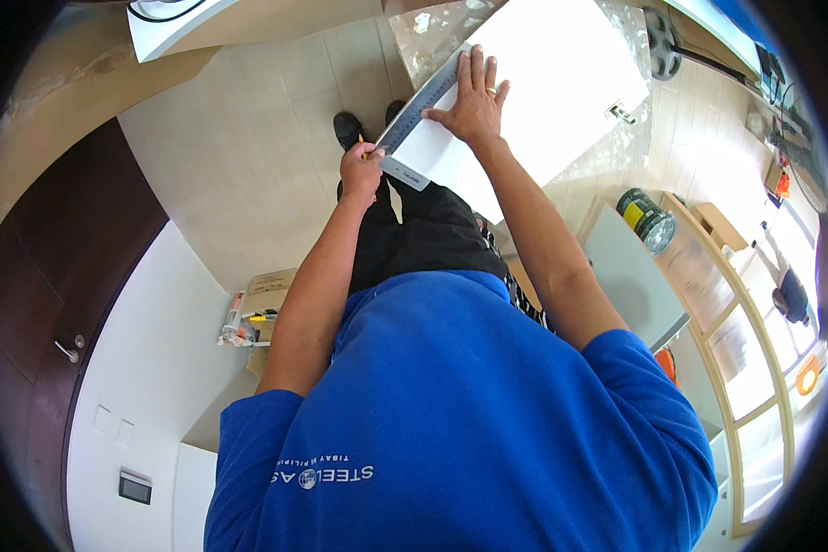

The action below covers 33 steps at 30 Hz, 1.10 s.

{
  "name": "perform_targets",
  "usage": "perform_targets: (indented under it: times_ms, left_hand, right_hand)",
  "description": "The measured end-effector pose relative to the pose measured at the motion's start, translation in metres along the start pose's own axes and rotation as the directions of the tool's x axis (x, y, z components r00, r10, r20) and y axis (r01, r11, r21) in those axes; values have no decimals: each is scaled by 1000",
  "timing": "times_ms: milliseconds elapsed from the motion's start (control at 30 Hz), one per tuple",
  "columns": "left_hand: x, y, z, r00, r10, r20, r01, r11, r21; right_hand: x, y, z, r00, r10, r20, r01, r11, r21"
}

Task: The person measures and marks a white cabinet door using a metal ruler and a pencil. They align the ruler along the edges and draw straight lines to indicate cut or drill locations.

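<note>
Your left hand (360, 175) pinched a pencil (362, 140) by the near end of the ruler (420, 113); your right hand (475, 109), fingers spread, pressed that ruler along the left edge of the white panel (561, 83); you were apparently marking, so the next move likely called for a steady ruler.

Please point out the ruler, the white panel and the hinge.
Ruler (438, 92): head view, middle of its long blade.
White panel (550, 92): head view, bare upper face.
Hinge (623, 113): head view, its metal body.
</note>
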<state>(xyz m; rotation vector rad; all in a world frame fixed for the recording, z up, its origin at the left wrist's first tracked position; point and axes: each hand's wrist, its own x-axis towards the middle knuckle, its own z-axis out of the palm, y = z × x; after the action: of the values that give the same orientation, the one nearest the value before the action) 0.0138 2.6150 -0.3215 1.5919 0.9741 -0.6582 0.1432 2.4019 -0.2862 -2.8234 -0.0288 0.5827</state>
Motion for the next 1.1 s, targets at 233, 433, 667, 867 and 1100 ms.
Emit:
perform_targets:
  times_ms: [233,433,667,867,1100]
  left_hand:
    - [-1,2,-1,999,-41,-9,41,999,-11]
    - [-9,10,-31,995,-56,82,50,996,74]
    - [-39,36,-95,842,-72,534,333,849,-411]
    - [-33,26,-92,864,97,494,69,949,-307]
    - [-26,30,-78,908,344,240,-378,919,111]
  right_hand:
    - [0,-1,0,1000,9,12,-9,1000,-13]
    - [1,-2,0,999,25,29,-24,999,-33]
    - [-1,1,2,999,40,29,-39,999,-35]
    - [0,0,4,999,28,24,-27,999,-42]
    - [0,-1,3,999,41,29,-39,997,-67]
